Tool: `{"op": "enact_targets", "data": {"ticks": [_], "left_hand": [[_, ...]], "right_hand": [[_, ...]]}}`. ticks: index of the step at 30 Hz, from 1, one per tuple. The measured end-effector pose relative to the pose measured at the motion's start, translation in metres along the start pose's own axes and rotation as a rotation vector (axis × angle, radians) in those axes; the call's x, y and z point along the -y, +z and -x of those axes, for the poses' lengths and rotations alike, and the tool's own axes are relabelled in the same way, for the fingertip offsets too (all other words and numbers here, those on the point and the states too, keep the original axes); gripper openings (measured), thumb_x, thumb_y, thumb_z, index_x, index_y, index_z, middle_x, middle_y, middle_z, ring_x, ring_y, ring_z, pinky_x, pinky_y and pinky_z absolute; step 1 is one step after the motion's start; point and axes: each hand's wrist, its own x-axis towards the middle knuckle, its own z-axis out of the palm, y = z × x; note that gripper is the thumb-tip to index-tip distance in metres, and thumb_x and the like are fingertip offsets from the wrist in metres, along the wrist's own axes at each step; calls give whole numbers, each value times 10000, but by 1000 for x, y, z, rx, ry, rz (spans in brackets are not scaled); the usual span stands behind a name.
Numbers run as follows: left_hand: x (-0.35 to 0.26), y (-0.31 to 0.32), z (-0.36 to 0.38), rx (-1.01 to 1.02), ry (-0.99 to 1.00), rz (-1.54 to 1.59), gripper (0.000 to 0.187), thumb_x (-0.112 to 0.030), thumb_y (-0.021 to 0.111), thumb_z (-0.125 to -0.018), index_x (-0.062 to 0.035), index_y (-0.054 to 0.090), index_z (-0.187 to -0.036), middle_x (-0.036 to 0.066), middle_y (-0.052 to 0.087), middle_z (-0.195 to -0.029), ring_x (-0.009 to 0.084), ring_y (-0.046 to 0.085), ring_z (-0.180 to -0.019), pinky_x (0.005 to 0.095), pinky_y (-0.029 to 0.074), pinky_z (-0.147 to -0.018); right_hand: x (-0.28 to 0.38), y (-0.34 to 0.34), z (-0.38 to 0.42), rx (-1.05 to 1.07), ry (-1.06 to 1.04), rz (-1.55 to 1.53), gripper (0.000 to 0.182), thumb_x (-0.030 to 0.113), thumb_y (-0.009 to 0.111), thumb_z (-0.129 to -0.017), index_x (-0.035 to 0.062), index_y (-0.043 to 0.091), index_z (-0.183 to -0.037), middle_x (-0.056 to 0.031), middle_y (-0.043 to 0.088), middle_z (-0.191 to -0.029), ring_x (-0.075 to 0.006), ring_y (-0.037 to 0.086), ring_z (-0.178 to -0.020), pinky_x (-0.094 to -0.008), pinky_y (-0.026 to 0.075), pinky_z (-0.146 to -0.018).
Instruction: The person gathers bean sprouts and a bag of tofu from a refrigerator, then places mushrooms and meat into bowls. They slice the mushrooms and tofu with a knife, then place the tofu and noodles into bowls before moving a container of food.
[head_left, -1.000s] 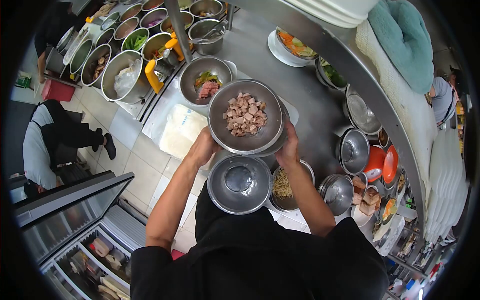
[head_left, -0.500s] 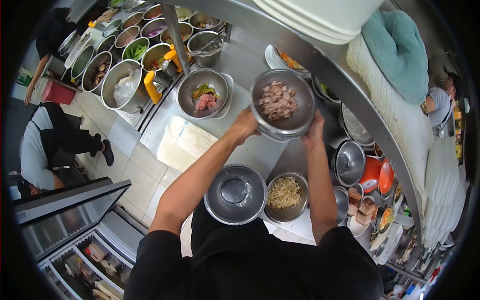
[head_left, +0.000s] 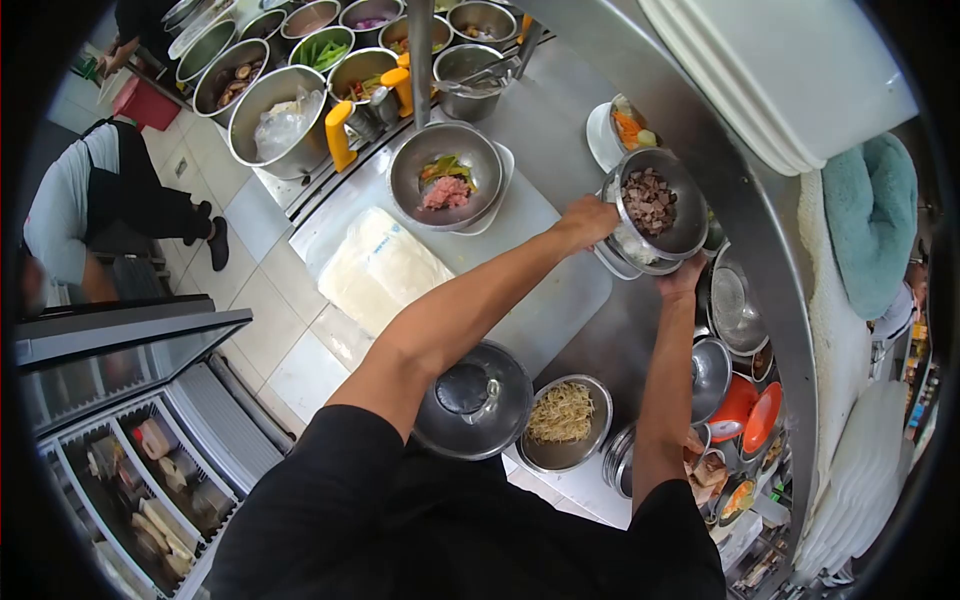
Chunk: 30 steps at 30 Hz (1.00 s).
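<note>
Both my hands hold a steel bowl of diced brown meat (head_left: 652, 205), which sits in a second steel bowl beneath it. My left hand (head_left: 588, 221) grips the stack's near-left rim. My right hand (head_left: 683, 278) supports it from below on the right. The stack is out at arm's length over the far right of the steel counter (head_left: 560, 120), under the curved shelf edge (head_left: 745, 170). A plate of cut vegetables (head_left: 622, 127) lies just beyond it.
A steel bowl with minced meat and greens (head_left: 446, 178) sits on a white board (head_left: 545, 300), a bag of white noodles (head_left: 375, 266) beside it. Close to me are a lidded pot (head_left: 473, 398) and a bowl of bean sprouts (head_left: 564, 420). Ingredient tubs (head_left: 285, 120) line the far left. A person in grey (head_left: 70, 205) crouches on the floor.
My arms have stretched out and carried the stacked bowls of meat from just in front of my chest away to the far right, up to the shelf edge.
</note>
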Motion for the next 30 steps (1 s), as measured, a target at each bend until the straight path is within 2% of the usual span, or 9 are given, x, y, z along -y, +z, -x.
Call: {"op": "enact_targets", "data": {"ticks": [5,7,9,10,12,14,18,21,30], "left_hand": [[-2,-13,21,32,-77,116,431,-294,497,-869,57,564,-1109,165,439,-1171,302,554,-980,389,531,-677],[7,-27,45,63,171,-217,447,-319,514,-867,50,568,-1113,181,484,-1161,279,564,-991,373,517,-686],[1,-59,124,-150,94,41,427,-318,513,-880,26,579,-1124,174,576,-1078,238,602,-901,348,503,-709],[6,-81,159,-197,176,0,362,-255,513,-890,17,598,-1113,137,650,-942,184,617,-788,318,496,-705],[46,-121,208,-525,138,-109,227,-172,556,-833,41,630,-860,123,628,-713,178,603,-612,326,458,-586],[79,-155,233,-717,-30,22,276,-204,574,-839,48,606,-944,109,619,-730,168,607,-608,301,471,-544],[96,-171,200,-629,-126,506,670,-291,594,-835,44,319,-1346,206,575,-1076,195,616,-652,286,504,-545],[96,-178,164,-577,-93,427,561,-247,571,-830,84,422,-1258,209,602,-1037,207,627,-675,288,522,-584],[85,-188,94,-389,13,205,286,-134,496,-860,103,567,-1003,157,633,-836,206,639,-683,310,558,-624]], "right_hand": [[4,8,4,-81,34,-1,452,353,430,-901,65,487,-1244,-89,507,-1270,-260,485,-1168,-420,398,-994],[5,-2,4,80,25,-27,463,359,440,-903,64,475,-1259,-95,484,-1296,-270,460,-1195,-437,371,-1016],[9,1,28,74,-11,-13,480,374,463,-903,67,465,-1272,-101,470,-1299,-265,460,-1184,-423,369,-1008],[10,-3,40,-168,-30,191,450,355,499,-896,72,483,-1246,-94,508,-1236,-243,492,-1130,-400,390,-973],[-2,-20,66,-430,-57,372,422,336,534,-889,76,501,-1221,-87,545,-1174,-222,524,-1075,-377,411,-937],[-47,-32,89,-433,-501,432,331,256,578,-876,80,535,-1153,-59,593,-1004,-168,573,-916,-309,463,-793],[-112,96,137,195,-17,765,372,211,572,-872,51,478,-1194,-87,588,-982,-161,598,-779,-289,500,-631],[-153,151,115,294,270,785,391,179,523,-868,23,426,-1213,-161,583,-1021,-224,625,-798,-328,530,-665],[-183,168,81,115,138,414,306,23,384,-808,-66,435,-1096,-228,580,-983,-301,644,-769,-374,558,-670]]}}
